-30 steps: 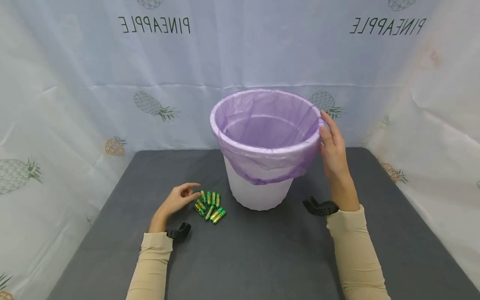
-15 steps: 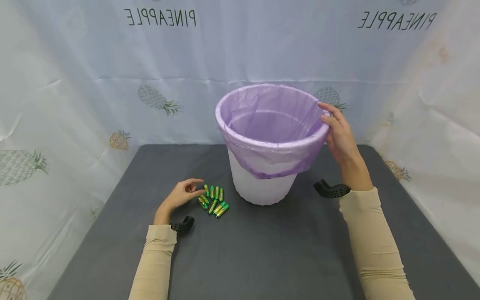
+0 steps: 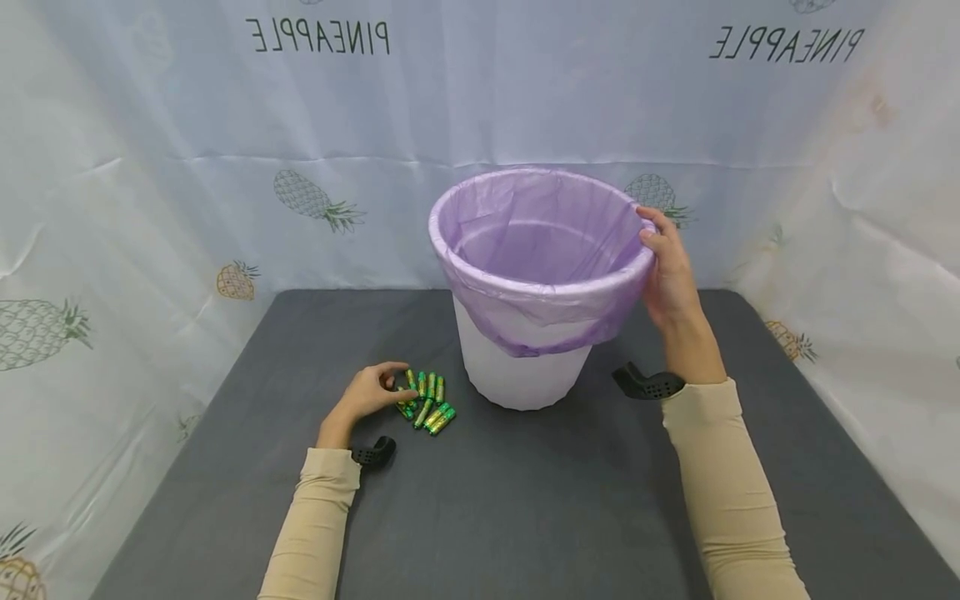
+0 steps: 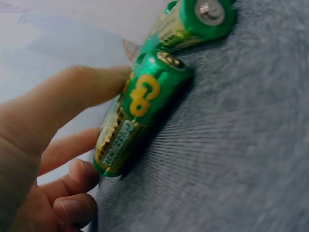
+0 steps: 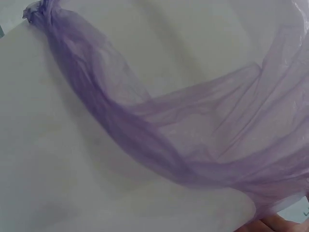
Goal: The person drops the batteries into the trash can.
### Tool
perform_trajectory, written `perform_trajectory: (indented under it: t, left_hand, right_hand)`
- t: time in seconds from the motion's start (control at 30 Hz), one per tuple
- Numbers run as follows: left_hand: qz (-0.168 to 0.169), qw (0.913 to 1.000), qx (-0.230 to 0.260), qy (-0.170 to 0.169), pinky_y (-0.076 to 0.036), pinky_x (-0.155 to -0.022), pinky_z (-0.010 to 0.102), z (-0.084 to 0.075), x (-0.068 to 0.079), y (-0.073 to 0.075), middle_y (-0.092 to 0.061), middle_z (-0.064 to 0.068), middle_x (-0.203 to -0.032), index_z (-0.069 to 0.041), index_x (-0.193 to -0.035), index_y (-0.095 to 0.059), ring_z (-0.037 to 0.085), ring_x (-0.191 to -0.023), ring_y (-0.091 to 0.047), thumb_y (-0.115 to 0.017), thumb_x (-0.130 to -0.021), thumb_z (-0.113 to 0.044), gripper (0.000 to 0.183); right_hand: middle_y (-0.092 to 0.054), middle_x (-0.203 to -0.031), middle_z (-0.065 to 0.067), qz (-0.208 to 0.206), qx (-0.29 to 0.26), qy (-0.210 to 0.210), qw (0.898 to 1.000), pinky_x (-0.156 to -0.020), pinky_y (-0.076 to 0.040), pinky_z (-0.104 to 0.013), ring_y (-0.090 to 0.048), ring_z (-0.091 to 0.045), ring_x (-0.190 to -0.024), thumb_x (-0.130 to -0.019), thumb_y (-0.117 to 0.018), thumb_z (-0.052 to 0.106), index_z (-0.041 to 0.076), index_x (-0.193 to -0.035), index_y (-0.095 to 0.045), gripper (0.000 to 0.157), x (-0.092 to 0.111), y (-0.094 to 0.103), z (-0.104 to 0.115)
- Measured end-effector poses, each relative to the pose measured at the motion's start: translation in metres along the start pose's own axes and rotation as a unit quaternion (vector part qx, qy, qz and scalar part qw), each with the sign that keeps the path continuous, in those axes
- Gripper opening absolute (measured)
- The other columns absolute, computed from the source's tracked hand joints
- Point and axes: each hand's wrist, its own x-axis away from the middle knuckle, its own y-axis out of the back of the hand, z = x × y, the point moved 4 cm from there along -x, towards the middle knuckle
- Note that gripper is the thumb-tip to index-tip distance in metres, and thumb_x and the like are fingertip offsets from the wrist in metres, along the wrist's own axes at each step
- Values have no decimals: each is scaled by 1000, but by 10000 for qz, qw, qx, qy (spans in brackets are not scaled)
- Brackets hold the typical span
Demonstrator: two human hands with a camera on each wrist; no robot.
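While a person's left hand (image 3: 369, 392) rests at green-and-gold batteries (image 3: 422, 384) clustered on the gray tabletop (image 3: 510, 500), its grip loosely parted, thumb and fingers around the nearest ones without a visible pinch, the right hand (image 3: 670, 279) clasps a white bin (image 3: 517, 379), lined with a purple bag (image 3: 525, 250), standing just beside the batteries.

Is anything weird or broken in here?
Nothing looks broken. But the word PINEAPPLE on the back curtain reads backwards, like in a mirror! The purple bag hangs unevenly, drooping lowest at the front of the white bin. The green batteries lie jumbled, pointing different ways.
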Motion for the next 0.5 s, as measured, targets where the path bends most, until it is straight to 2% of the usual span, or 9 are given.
perform_trajectory:
  t: [0.27, 0.5]
  left_hand:
    - [-69, 9997, -135, 170, -29, -57, 24, -3, 2, 0, -40, -3, -66, -1, -126, -61, 11, -56, -32, -75, -82, -28, 53]
    - [-422, 9984, -335, 167, -26, -55, 23, -3, 2, -1, -39, -4, -66, -3, -118, -67, 9, -55, -31, -78, -79, -32, 49]
  right_hand:
    - [-44, -121, 3, 182, 67, -132, 9997, -84, -43, -18, -48, -10, -101, -98, -45, 17, 23, -122, -50, 25, 1, 1, 2]
    - [-44, -122, 3, 252, 164, -132, 9995, -84, -44, -16, -50, -8, -101, -100, -44, 19, 21, -127, -46, 27, 3, 4, 6]
